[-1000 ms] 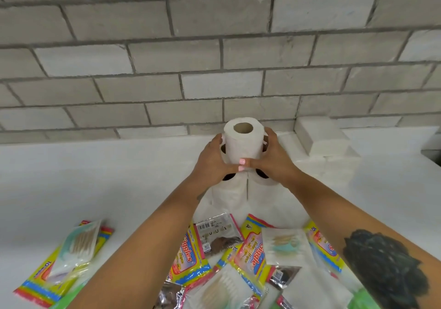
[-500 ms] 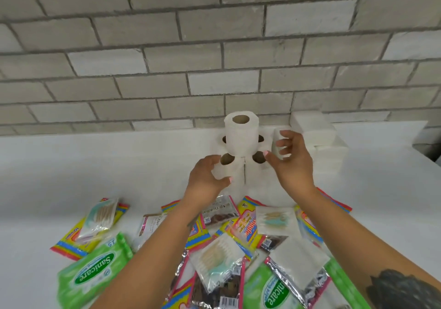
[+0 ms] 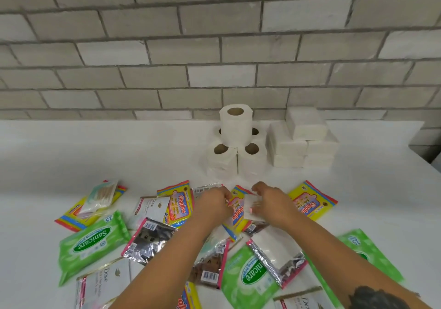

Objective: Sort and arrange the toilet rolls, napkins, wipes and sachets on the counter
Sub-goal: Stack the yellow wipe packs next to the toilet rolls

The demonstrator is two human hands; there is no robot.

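Note:
Several white toilet rolls (image 3: 235,125) stand in a pyramid by the brick wall, one roll on top. Right beside them is a stack of white napkin packs (image 3: 303,139). In front lies a loose pile of packets: green Sanicare wipes (image 3: 90,242), yellow Giggles wipes (image 3: 310,201), Dove sachets (image 3: 152,207) and silver sachets (image 3: 148,239). My left hand (image 3: 214,203) hovers low over the pile, fingers curled at the edge of a Giggles packet (image 3: 236,212). My right hand (image 3: 272,203) is spread over a clear cotton-bud packet (image 3: 249,205), which it mostly hides.
The white counter (image 3: 71,153) runs left to right under a grey brick wall (image 3: 214,58). Another cotton-bud packet (image 3: 100,196) lies at the pile's left. More green wipes (image 3: 365,253) lie at the right. The counter ends at the far right edge (image 3: 427,156).
Both hands let go of the top toilet roll and dropped back to the pile of packets. My view tilted down, showing more of the pile.

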